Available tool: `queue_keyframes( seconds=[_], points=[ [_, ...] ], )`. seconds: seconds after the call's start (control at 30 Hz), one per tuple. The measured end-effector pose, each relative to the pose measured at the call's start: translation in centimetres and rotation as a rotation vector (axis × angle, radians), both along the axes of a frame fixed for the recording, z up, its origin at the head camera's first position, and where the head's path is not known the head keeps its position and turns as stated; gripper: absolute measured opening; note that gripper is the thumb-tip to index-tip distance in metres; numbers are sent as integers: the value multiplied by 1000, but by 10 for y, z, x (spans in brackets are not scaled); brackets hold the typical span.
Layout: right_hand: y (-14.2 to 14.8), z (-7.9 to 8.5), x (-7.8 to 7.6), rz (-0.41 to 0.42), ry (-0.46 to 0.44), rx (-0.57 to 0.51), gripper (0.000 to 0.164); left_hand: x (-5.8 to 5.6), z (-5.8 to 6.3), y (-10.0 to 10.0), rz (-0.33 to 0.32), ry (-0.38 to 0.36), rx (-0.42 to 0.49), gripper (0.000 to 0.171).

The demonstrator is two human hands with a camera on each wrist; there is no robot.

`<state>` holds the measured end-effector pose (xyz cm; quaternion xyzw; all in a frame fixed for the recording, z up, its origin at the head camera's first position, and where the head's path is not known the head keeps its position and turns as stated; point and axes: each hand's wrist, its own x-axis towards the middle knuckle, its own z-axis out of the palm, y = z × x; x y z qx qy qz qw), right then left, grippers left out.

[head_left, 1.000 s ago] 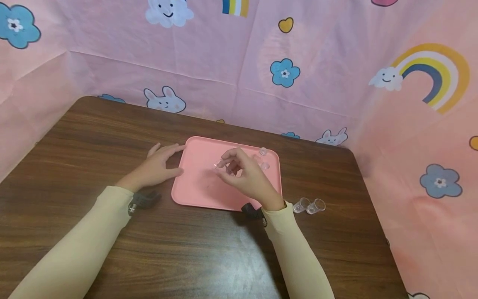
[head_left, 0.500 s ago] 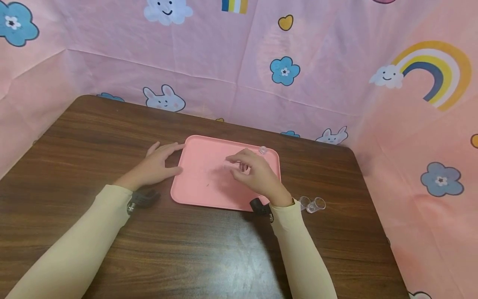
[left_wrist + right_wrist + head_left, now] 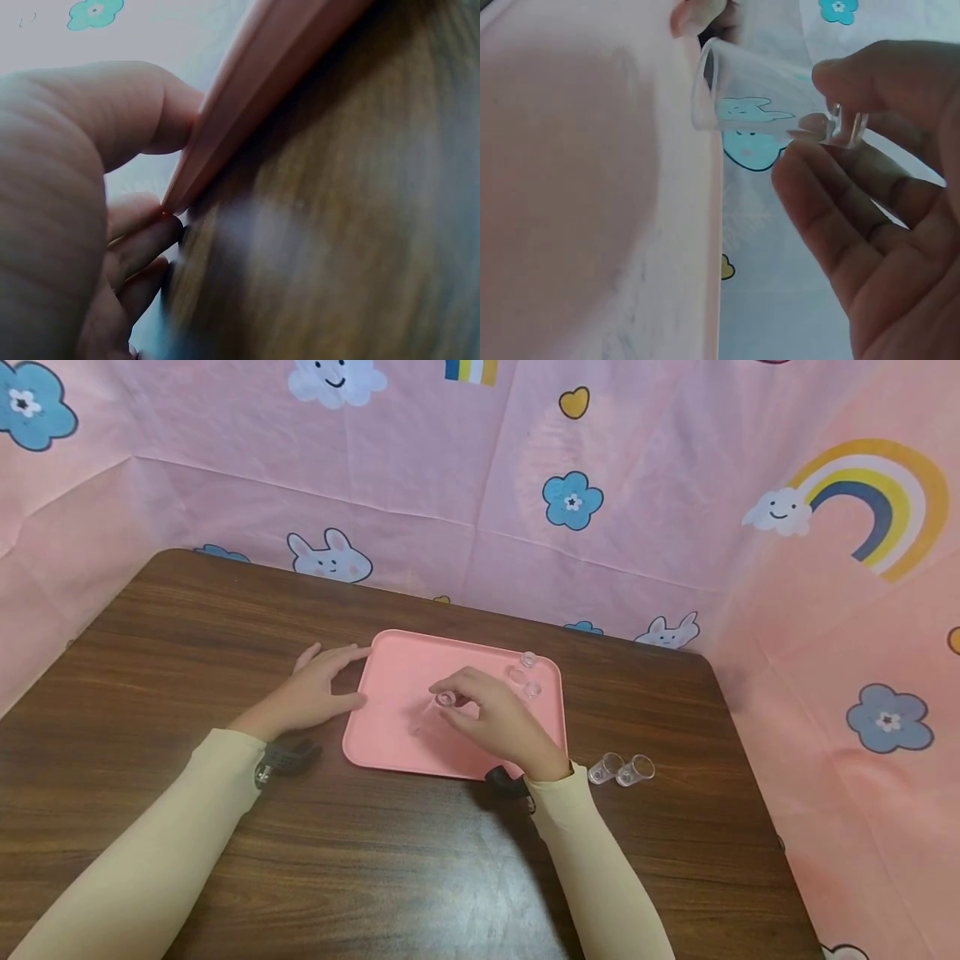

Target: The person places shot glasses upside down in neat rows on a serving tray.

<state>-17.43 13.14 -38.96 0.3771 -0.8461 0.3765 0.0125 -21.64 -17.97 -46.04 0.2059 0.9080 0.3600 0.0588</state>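
Observation:
My right hand [image 3: 498, 718] pinches a small clear plastic cup [image 3: 761, 94] near its thick base, over the middle of the pink tray [image 3: 390, 743]. In the right wrist view the cup's open mouth faces the tray surface, with thumb and fingertips at the base. From the head view, the base [image 3: 446, 699] points up toward the camera. At the tray's left edge rests my left hand [image 3: 307, 693], fingers spread. Its thumb and fingertips touch the tray rim [image 3: 217, 127] in the left wrist view.
Clear round plastic pieces [image 3: 528, 659] [image 3: 532, 689] sit at the tray's back right. Two clear cups [image 3: 605, 768] [image 3: 635, 771] stand mouth up on the brown table [image 3: 390, 868], right of the tray. A patterned cloth [image 3: 420, 468] hangs behind.
My right hand shifted right over the tray with the cup, then came back left. The cup has turned so its base faces up. My left hand has stayed at the tray edge.

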Motion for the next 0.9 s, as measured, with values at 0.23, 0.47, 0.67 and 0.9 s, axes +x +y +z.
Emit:
queue_keyframes(
  seconds=[0.23,0.47,0.67,0.9],
  points=[
    [-9,-5,3,-76,-14,97,22,0,-1,0,1,-3,0,74],
    [-16,-12,4,-82,-49,166,19,-1,-1,0,2,5,-1,74],
    [-16,-14,4,-71,-41,175,19,0,-1,1,-2,5,10,73],
    [-17,-15,4,-51,-40,163,17,0,0,0,-4,3,14,73]
  ],
)
